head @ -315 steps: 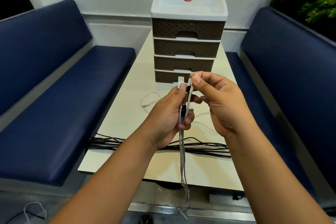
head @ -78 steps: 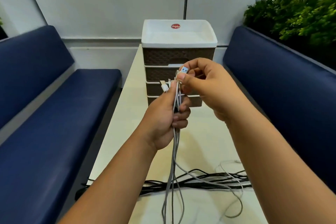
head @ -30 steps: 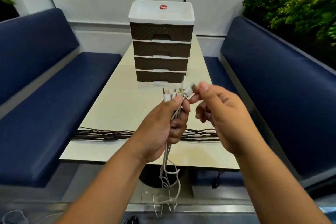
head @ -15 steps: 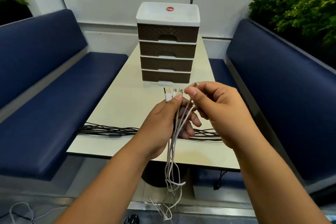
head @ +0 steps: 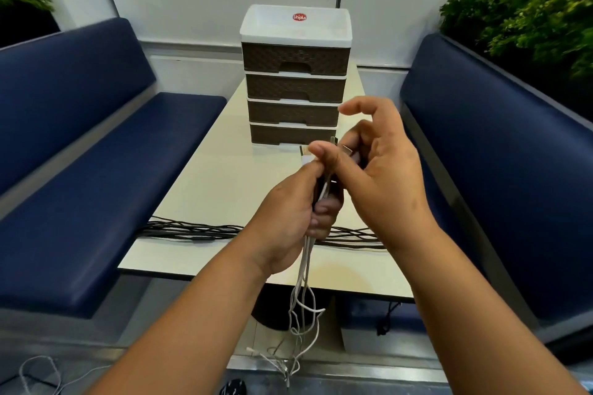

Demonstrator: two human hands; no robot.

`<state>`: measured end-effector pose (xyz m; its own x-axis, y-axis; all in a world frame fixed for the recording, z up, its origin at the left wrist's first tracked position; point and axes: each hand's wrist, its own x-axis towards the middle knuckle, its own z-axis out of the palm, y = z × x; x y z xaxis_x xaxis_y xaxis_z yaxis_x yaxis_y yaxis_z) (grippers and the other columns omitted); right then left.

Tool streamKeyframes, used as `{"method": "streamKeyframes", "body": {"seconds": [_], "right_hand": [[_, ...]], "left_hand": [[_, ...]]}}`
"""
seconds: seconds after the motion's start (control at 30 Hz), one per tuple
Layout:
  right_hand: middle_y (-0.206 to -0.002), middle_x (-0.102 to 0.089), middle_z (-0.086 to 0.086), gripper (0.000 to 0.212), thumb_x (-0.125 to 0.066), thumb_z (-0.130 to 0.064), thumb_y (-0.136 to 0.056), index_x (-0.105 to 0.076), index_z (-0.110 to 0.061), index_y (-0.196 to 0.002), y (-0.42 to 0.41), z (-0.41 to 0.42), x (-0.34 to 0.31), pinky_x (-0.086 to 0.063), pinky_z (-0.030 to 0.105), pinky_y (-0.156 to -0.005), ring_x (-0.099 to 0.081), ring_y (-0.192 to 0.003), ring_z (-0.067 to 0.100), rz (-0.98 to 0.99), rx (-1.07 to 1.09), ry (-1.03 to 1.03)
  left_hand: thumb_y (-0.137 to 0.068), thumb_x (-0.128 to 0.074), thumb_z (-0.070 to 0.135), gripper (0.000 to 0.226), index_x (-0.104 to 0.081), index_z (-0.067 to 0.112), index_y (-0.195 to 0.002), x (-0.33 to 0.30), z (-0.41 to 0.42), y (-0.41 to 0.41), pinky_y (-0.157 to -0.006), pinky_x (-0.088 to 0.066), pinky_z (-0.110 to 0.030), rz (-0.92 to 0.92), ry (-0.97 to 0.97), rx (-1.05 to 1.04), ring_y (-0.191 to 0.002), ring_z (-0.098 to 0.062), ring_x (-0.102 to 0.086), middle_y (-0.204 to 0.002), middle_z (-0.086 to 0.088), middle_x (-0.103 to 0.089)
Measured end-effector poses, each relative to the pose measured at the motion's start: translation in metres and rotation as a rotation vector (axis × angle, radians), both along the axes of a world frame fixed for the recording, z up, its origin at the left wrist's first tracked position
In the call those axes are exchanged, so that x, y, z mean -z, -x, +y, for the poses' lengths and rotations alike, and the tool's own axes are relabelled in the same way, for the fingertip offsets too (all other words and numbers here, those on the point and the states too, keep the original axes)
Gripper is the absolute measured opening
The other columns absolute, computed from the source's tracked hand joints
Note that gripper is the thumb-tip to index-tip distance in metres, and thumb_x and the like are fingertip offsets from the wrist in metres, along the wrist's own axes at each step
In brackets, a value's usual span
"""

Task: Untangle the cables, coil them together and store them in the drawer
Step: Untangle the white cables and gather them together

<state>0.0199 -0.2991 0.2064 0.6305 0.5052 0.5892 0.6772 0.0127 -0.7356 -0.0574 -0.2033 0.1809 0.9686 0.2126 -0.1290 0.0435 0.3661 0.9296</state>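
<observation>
Setting: booth with a cream table [head: 224, 183] between two navy benches, left bench [head: 96, 176] and right bench [head: 500, 176]; white wall behind, green plants [head: 526, 9] at far right.
Drawer unit: brown four-drawer tower with white top [head: 295, 74] at the far end of the table, all drawers closed.
Left hand: left hand [head: 288, 221] raised above the near half of the table, fingers curled round a bunch of white cables [head: 305, 269], thumb pressed near the plug ends.
Right hand: right hand [head: 382, 176] just right of the left one, thumb laid across the plug ends [head: 306, 155] at the top of the bunch, index finger lifted and bent free, other fingers loosely curled behind the plugs; whether those fingers grip the plugs, cannot tell.
White cables: gathered upright in the left fist, plugs poking out above, loose tails hanging past the near table edge and ending in a tangle by the floor.
Black cables: long dark bundle [head: 199, 231] lying across the table from left to right, near its front edge, behind the hands.
Floor: thin white wire [head: 41, 372] at near left.
</observation>
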Motion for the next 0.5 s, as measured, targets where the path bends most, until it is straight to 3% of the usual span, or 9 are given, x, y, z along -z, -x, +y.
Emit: {"method": "streamKeyframes", "body": {"seconds": [0.1, 0.2, 0.3, 0.4, 0.5], "right_hand": [[-0.071, -0.052, -0.003, 0.031, -0.070, -0.029, -0.088, -0.051, -0.017, -0.109, -0.006, 0.009, 0.007, -0.051, 0.031, -0.061, -0.053, -0.063, 0.011, 0.081, -0.016, -0.164], [-0.080, -0.053, 0.003, 0.034, -0.059, -0.046, -0.088, -0.051, -0.015, -0.099, -0.005, 0.015, 0.035, -0.044, 0.028, -0.066, -0.051, -0.071, 0.012, 0.335, -0.113, -0.265], [-0.083, -0.055, 0.019, 0.037, -0.055, -0.050, -0.086, -0.052, -0.013, -0.092, 0.011, 0.017, 0.086, -0.043, 0.038, -0.070, -0.052, -0.074, 0.022, 0.379, -0.325, -0.008], [-0.074, -0.058, 0.002, 0.031, -0.044, -0.054, -0.094, -0.048, -0.024, -0.090, 0.026, 0.017, 0.133, -0.050, 0.048, -0.069, -0.061, -0.073, 0.021, 0.267, -0.395, 0.302], [-0.074, -0.058, -0.006, 0.033, -0.029, -0.057, -0.097, -0.042, -0.027, -0.092, 0.028, 0.015, 0.173, -0.049, 0.049, -0.072, -0.061, -0.073, 0.017, 0.196, -0.357, 0.559]], "left_hand": [[-0.096, -0.040, 0.044, 0.036, -0.047, 0.020, -0.072, -0.001, 0.008, -0.001, -0.043, -0.010, -0.019, -0.085, 0.156, 0.069, -0.046, -0.006, -0.015, -0.056, 0.006, -0.024], [-0.092, -0.048, 0.030, 0.028, -0.037, 0.024, -0.067, -0.008, 0.017, -0.005, -0.038, -0.012, -0.016, -0.211, 0.186, 0.000, -0.044, -0.004, -0.012, -0.053, 0.010, -0.022], [-0.093, -0.050, 0.029, 0.034, -0.031, 0.026, -0.065, -0.020, 0.032, -0.011, -0.038, -0.010, -0.018, -0.240, 0.159, -0.177, -0.042, -0.005, -0.011, -0.050, 0.010, -0.019], [-0.100, -0.044, 0.030, 0.040, -0.028, 0.027, -0.064, -0.031, 0.049, -0.012, -0.038, -0.009, -0.019, -0.244, 0.125, -0.277, -0.041, -0.004, -0.012, -0.047, 0.011, -0.019], [-0.100, -0.044, 0.030, 0.041, -0.030, 0.027, -0.062, -0.038, 0.058, -0.009, -0.038, -0.011, -0.019, -0.257, 0.096, -0.355, -0.041, -0.005, -0.013, -0.047, 0.011, -0.021]]}}
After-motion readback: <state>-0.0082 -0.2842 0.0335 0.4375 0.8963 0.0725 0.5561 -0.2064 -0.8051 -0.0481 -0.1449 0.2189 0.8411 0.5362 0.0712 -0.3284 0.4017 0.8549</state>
